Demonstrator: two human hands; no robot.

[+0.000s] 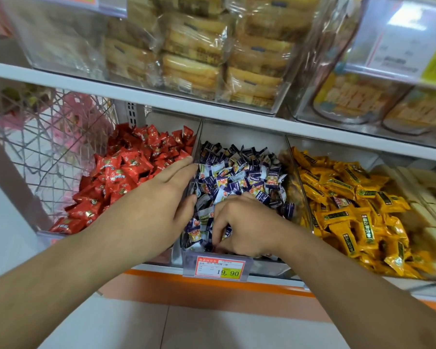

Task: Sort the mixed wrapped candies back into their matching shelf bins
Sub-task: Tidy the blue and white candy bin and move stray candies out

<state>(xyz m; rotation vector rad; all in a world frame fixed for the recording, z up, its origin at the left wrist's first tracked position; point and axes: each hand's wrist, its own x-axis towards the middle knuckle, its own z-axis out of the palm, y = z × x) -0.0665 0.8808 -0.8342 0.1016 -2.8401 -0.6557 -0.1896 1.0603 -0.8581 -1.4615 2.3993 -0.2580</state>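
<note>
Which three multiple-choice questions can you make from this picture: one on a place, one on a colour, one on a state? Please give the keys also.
1. Where is the right hand?
A. red bin
B. middle bin
C. yellow bin

2. What colour are the candies left of the divider?
A. red
B. green
C. yellow

3. How are the left hand's fingers?
A. clenched
B. straight
C. pinching a candy

Key: 1 B, its fingers dig among the purple candies; 2 A, the red candies lie there; 3 B, they reach flat to the divider.

Head camera looks down, close, at shelf bins (186, 258); single view.
</note>
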